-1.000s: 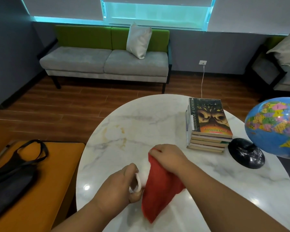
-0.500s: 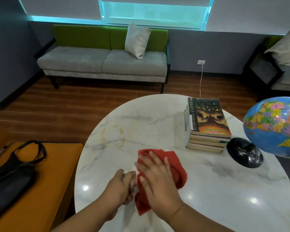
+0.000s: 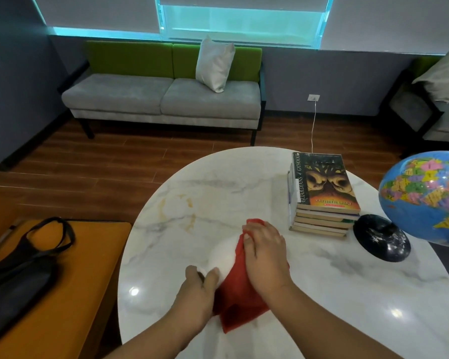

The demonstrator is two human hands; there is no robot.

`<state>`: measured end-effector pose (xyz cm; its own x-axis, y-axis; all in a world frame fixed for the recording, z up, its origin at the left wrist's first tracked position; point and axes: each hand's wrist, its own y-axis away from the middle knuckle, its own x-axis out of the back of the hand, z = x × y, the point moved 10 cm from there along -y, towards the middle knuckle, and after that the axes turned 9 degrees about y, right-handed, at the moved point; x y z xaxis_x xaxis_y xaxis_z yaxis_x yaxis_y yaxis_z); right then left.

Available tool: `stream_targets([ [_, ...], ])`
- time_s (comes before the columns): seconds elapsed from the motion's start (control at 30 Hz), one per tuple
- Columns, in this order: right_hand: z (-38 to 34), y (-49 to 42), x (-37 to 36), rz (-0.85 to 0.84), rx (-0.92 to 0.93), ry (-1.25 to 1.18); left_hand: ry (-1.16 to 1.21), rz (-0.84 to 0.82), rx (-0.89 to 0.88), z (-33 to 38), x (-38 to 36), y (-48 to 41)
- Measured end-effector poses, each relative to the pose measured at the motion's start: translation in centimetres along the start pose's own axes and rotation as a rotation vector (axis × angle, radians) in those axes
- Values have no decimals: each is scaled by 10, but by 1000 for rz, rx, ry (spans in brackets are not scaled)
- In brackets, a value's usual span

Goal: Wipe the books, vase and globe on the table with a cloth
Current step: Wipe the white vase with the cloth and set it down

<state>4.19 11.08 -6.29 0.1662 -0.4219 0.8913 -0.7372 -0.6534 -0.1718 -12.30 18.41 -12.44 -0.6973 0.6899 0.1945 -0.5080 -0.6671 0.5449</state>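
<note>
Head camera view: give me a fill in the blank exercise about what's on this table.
The right hand holds a ____ cloth against the white vase, which the left hand grips.
The globe stands on a ____ base.
The books are stacked to the ____ of that base.
Missing words: red, black, left.

Single head cam, wide-angle, worn by the person; one view only.
Looks fwd & steeply down over the marble table (image 3: 347, 294): forearms enter from bottom edge, left hand (image 3: 197, 291) & right hand (image 3: 266, 255) close to lens w/ vase (image 3: 223, 255) & cloth (image 3: 240, 299); books (image 3: 324, 187) & globe (image 3: 425, 200) mid-dist. at right, globe cut by frame edge; sofa (image 3: 166, 99) & window (image 3: 244, 24) far, at top.
</note>
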Motion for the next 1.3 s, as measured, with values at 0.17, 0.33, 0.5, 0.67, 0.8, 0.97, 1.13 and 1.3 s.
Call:
stream_targets([
  [0.17, -59, 42, -4, 1, 400, 14, 156, 3, 100, -3, -7, 2],
  [0.33, -1, 26, -5, 42, 149, -170, 427, -154, 466, -23, -28, 9],
  [0.5, 23, 25, -32, -153, -342, -517, 624, -180, 632, -21, -35, 19],
  [0.67, 0, 59, -58, -282, -527, -641, 697, -134, 618, -21, -36, 17],
  [0.8, 3, 57, -56, -246, -486, -750, 779, -171, 630, -16, -46, 21],
  [0.97, 40, 37, -81, -340, -741, -1103, 827, -260, 694, -17, -51, 25],
  [1.13, 45, 44, -80, -361, -782, -1165, 550, -241, 526, -25, -38, 16],
  [1.3, 12, 73, -87, -537, -790, -1006, 258, -159, 263, -11, -34, 3],
])
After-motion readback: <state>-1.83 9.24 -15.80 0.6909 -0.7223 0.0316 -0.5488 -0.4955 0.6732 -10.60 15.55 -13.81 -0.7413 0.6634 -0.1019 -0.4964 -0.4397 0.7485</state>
